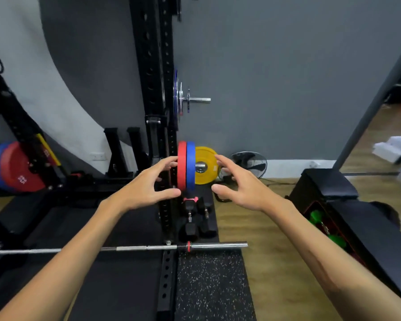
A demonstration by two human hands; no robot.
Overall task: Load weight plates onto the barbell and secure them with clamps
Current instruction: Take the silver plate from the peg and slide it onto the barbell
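Left hand (148,185) spread wide, fingertips at the red plate (181,166); right hand (237,184) spread wide, holding nothing, near the yellow plate (206,165). Red, blue plate (190,166) and yellow standing edge-on along a storage peg (200,165). Below, on the floor, barbell (130,248) lying left to right, bare sleeve end rightward, left end cut off. Contact with red plate unclear.

Floor fan (249,164), black dumbbells (196,220), green dumbbells (326,228)
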